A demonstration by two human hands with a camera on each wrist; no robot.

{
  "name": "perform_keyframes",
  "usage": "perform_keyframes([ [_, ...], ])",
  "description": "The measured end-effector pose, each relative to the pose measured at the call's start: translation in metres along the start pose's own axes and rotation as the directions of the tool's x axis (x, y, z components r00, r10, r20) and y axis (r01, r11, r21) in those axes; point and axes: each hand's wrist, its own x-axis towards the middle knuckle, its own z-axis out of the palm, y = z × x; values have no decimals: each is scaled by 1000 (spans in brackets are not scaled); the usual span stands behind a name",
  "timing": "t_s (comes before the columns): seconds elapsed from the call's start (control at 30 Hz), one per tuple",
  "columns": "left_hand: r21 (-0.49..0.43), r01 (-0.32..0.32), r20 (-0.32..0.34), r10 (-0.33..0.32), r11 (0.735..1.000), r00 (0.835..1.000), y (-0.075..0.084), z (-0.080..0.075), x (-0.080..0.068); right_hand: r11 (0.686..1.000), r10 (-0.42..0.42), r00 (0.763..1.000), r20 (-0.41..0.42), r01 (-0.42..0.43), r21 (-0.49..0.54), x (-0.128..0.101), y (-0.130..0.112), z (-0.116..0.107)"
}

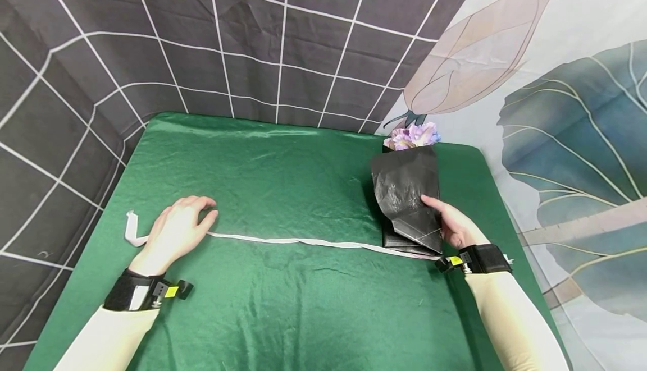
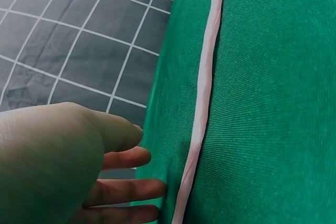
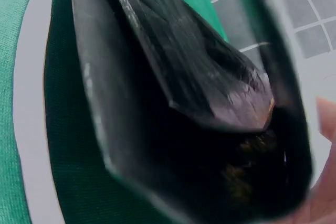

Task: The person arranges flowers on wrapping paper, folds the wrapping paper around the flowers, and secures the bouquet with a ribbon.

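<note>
A black paper wrap [image 1: 409,191] lies on the green cloth [image 1: 283,180] at the right, with purple flowers [image 1: 411,135] showing at its far end. My right hand [image 1: 452,222] holds the wrap's near right edge, thumb on top. The right wrist view shows the dark wrap [image 3: 184,108] close up and blurred. A white ribbon [image 1: 303,241] runs across the cloth from under my left hand to the wrap. My left hand [image 1: 177,230] rests flat on the ribbon's left end with relaxed fingers. In the left wrist view the ribbon [image 2: 202,103] runs along the cloth beside my fingers [image 2: 126,190].
The green cloth covers a table whose edges fall away on all sides. A dark grid-patterned backdrop [image 1: 202,40] stands behind and to the left. A leaf-printed sheet [image 1: 571,124] hangs at the right.
</note>
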Motion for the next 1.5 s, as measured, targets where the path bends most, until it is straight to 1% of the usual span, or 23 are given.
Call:
perform_keyframes([
  [0.07, 0, -2, -1, 2, 1000, 1000, 0, 0, 0, 999, 15, 1000, 10, -15, 34, 0, -1, 0],
  [0.13, 1, -3, -5, 4, 1000, 1000, 0, 0, 0, 999, 1, 1000, 14, -2, 49, 0, 0, -1],
  [0.3, 5, -5, -9, 5, 1000, 1000, 0, 0, 0, 996, -86, 996, 15, 86, -6, 4, 5, 1],
  [0.37, 7, -3, -9, 3, 1000, 1000, 0, 0, 0, 994, -106, 994, 16, 106, -10, 5, 8, 1],
  [0.57, -5, -17, -17, 16, 1000, 1000, 5, 1, 1, 995, -102, 994, 33, 101, 23, 4, 9, 5],
  [0.67, -16, -24, -17, 23, 1000, 1000, 10, 0, 4, 993, -109, 993, 42, 106, 60, 3, 6, 9],
  [0.77, -29, -30, -24, 29, 999, 999, 18, 0, 8, 985, -127, 991, 52, 120, 124, 0, 4, 14],
  [0.9, -70, -46, -40, 43, 996, 998, 33, 0, 15, 967, -160, 985, 70, 142, 213, -4, 4, 24],
  [0.97, -97, -65, -46, 60, 993, 997, 44, 0, 19, 955, -181, 980, 77, 157, 252, -6, 4, 30],
  [1.07, -127, -119, -53, 113, 985, 992, 66, 1, 27, 935, -216, 973, 81, 182, 304, -7, 5, 40],
  [1.17, -149, -190, -68, 181, 970, 981, 94, 0, 36, 920, -250, 964, 90, 207, 332, -7, 6, 51],
  [1.23, -170, -247, -88, 235, 954, 968, 117, -2, 43, 919, -270, 958, 94, 227, 324, -7, 7, 58],
  [1.3, -194, -311, -103, 296, 930, 950, 142, -3, 48, 918, -289, 953, 87, 250, 308, -7, 8, 65],
  [1.33, -206, -344, -106, 329, 916, 938, 155, -3, 50, 919, -296, 952, 82, 260, 297, -7, 8, 69],
  [1.37, -216, -383, -106, 369, 898, 924, 168, -2, 52, 919, -302, 950, 80, 268, 287, -8, 8, 73],
  [1.43, -226, -448, -81, 441, 865, 894, 193, 1, 55, 921, -311, 947, 74, 282, 268, -8, 9, 80],
  [1.5, -227, -489, -37, 494, 842, 868, 214, 8, 57, 922, -319, 945, 65, 294, 251, -8, 8, 88],
])
